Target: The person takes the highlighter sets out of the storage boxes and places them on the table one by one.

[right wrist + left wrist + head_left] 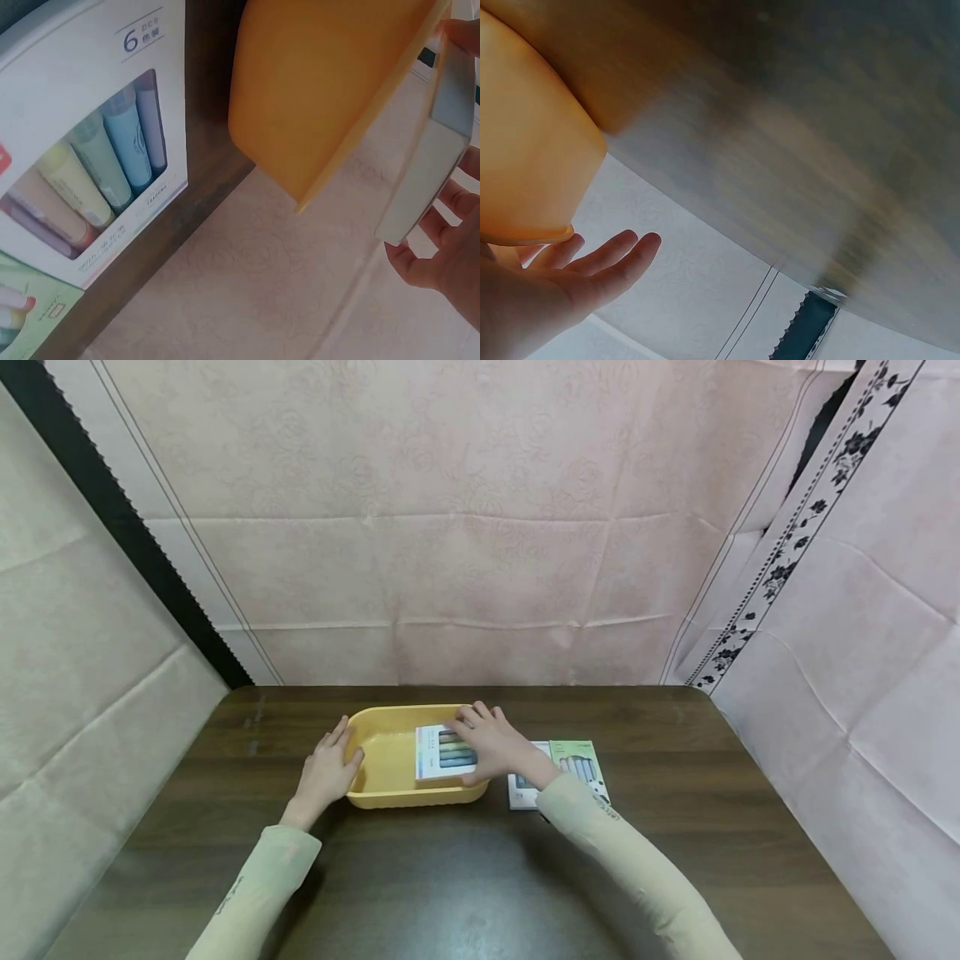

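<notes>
My right hand (491,745) grips a white box of highlighters (429,752), thumb at the near edge and fingers at the far edge. The box is over the right part of a yellow plastic basket (386,799); its window shows several pastel pens. In the right wrist view, that box (424,176) stands tilted above the basket rim (360,127). At the basket's left end, my left hand (324,774) holds the rim, thumb on the inner side and fingers outside. The left wrist view shows those fingers (622,259) beside the basket's outer wall (540,142).
Right of the basket, another white highlighter box (522,793) lies beside a green pen box (581,764), partly covered by my right wrist. All stand on a dark wooden table (420,877). Pale cloth (450,568) hangs behind and at both sides.
</notes>
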Demonstrator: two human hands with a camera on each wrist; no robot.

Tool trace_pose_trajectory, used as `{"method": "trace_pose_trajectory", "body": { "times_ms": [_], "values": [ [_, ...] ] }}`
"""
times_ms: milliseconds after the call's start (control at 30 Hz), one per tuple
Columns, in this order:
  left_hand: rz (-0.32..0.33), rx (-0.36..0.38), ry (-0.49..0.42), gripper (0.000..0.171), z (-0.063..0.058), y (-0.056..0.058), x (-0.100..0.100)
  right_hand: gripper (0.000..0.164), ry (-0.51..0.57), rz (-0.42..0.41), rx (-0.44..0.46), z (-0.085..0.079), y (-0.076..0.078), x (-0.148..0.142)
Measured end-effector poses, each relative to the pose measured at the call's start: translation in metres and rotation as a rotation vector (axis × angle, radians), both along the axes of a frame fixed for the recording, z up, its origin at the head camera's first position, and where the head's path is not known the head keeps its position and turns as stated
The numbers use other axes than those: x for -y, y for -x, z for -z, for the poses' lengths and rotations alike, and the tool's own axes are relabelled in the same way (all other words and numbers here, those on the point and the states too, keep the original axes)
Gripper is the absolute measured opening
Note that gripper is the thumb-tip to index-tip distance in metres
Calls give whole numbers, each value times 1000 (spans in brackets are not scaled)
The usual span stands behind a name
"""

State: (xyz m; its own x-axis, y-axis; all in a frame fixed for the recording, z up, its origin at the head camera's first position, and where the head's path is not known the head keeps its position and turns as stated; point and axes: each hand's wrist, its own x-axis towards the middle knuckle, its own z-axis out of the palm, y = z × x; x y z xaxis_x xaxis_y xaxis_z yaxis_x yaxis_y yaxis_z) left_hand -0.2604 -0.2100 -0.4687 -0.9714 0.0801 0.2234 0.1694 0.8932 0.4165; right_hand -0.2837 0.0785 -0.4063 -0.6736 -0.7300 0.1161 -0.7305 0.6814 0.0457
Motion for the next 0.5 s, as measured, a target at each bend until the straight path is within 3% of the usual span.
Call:
{"method": "trace_pose_trajectory", "body": {
  "times_ms": [500],
  "values": [
    [-3, 5, -1, 50, 1, 0, 0, 86, 49, 58, 49, -7, -4, -17]
  ]
}}
